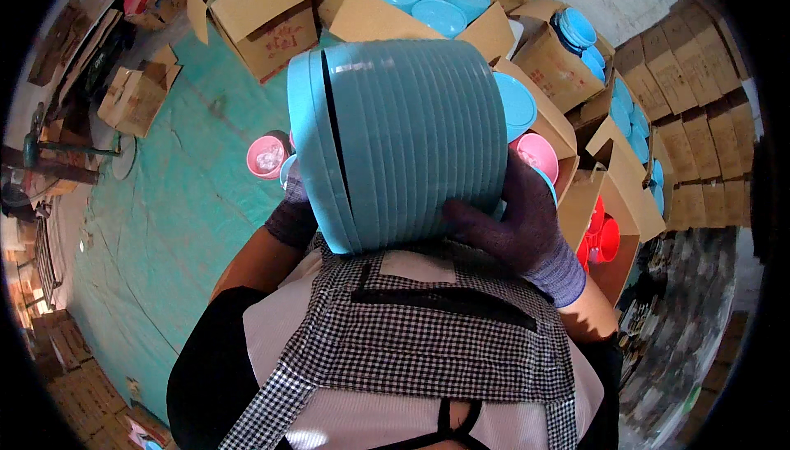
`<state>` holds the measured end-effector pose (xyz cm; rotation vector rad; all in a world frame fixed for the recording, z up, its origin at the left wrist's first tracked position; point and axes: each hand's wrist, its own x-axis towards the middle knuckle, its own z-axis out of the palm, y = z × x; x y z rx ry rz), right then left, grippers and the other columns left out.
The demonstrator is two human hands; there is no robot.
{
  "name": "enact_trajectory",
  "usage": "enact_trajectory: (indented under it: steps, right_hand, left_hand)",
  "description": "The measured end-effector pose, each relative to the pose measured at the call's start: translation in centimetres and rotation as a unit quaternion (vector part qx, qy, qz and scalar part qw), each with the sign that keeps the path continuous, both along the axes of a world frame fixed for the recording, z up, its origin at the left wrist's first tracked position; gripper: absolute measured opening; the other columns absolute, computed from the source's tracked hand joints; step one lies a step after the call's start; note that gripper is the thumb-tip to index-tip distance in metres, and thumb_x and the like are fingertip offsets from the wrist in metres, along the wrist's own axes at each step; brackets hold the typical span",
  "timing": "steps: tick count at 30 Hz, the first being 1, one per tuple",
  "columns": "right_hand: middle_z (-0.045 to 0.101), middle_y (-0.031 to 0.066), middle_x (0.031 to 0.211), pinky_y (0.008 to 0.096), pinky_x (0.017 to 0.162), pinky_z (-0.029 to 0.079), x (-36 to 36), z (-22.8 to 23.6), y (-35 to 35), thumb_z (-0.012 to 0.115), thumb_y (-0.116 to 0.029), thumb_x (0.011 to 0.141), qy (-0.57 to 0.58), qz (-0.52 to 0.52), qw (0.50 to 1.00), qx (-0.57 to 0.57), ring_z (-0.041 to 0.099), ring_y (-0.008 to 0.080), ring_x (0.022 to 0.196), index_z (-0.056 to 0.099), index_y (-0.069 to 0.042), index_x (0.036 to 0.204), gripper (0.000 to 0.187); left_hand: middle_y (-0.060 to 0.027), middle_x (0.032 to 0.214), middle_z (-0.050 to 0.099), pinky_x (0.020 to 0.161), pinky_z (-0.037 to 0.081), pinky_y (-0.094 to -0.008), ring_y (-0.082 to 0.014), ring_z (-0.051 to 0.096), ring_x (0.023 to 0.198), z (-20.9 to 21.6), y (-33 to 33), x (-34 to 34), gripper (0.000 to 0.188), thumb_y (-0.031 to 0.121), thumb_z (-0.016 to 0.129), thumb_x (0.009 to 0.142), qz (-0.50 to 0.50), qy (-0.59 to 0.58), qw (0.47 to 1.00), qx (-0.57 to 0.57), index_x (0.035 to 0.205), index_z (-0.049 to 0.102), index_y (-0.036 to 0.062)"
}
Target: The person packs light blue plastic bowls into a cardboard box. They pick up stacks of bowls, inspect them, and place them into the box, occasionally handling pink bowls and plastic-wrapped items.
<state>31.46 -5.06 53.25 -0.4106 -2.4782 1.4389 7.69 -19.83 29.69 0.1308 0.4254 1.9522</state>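
Note:
A thick stack of blue plastic buckets [415, 137], nested tightly and lying on its side, is held up in front of my chest. Its ridged rims run side by side, with a dark gap beside the one at the left end. My left hand [294, 213], in a dark glove, supports the left end from below; its fingers are mostly hidden behind the stack. My right hand [518, 223], in a purple-grey glove, grips the right end, thumb along the near side and fingers round the end. Small pink buckets [267, 158] stand on the floor beyond my left hand.
Open cardboard boxes [276, 46] stand at the far side, several with blue buckets [440, 18]. Red buckets [606, 240] sit in a box at right, near a pink bucket [539, 156]. Closed cartons [691, 63] are piled far right. A green sheet [181, 203] covers the floor.

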Motion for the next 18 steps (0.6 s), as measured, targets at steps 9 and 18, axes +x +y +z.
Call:
enact_trajectory:
  steps: [9,18]
  right_hand:
    - [0.062,0.0203,0.119,0.0413,0.095,0.049,0.7,0.7,-0.4,0.078,-0.029,0.073,-0.048,-0.048,0.997,0.036,0.062,0.0299,0.109,0.043,0.002,0.134,0.078]
    - [0.059,0.0214,0.123,0.0428,0.098,0.047,1.0,0.9,-0.7,0.086,-0.035,0.063,-0.068,-0.110,0.991,-0.016,0.060,0.0314,0.113,0.038,0.002,0.138,0.096]
  left_hand:
    - [-0.0156,0.133,0.053,0.098,0.049,-0.0425,-0.0294,0.056,0.117,-0.4,0.2,0.2,0.045,0.029,0.041,0.101,-0.008,-0.016,1.000,0.006,0.139,0.042,0.0032]
    - [-0.0159,0.135,0.052,0.099,0.049,-0.0435,-0.0303,0.055,0.119,-1.0,0.1,0.6,0.047,0.031,0.041,0.101,-0.007,-0.034,0.999,0.005,0.139,0.042,0.0031]
